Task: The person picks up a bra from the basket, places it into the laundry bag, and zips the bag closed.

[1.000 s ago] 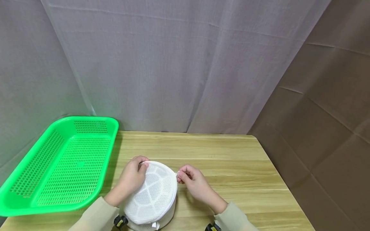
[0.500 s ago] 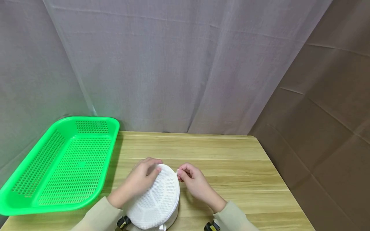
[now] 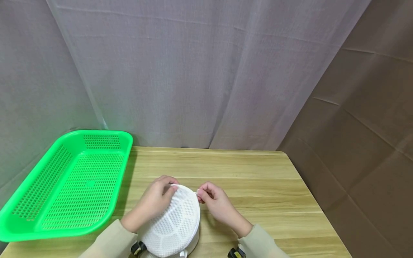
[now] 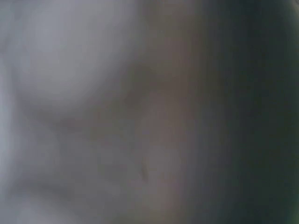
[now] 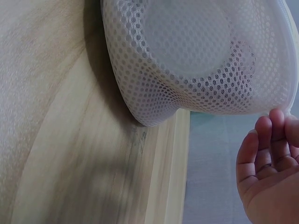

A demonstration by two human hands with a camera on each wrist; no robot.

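A white mesh laundry bag (image 3: 174, 222) with a round, flat top stands on the wooden table near its front edge. My left hand (image 3: 155, 202) holds the far left part of its rim, thumb on the mesh top and fingers over the far side. At the bag's right rim, my right hand (image 3: 215, 202) pinches a small white zipper pull. The right wrist view shows the mesh side of the bag (image 5: 187, 88) bulging, with a pale round shape behind the mesh, and the right hand (image 5: 271, 172) at the rim. In the left wrist view everything is a close blur.
To the left, a large green plastic basket (image 3: 124, 175) with perforated walls rests on the table. The wooden tabletop (image 3: 258, 186) extends right and back to a grey curtain (image 3: 180, 89). A brown cloth (image 3: 364, 143) hangs along the right side.
My left hand has slid right along the far rim, and the bag's top has shifted slightly right and nearer. The right hand keeps its pinch at nearly the same spot.
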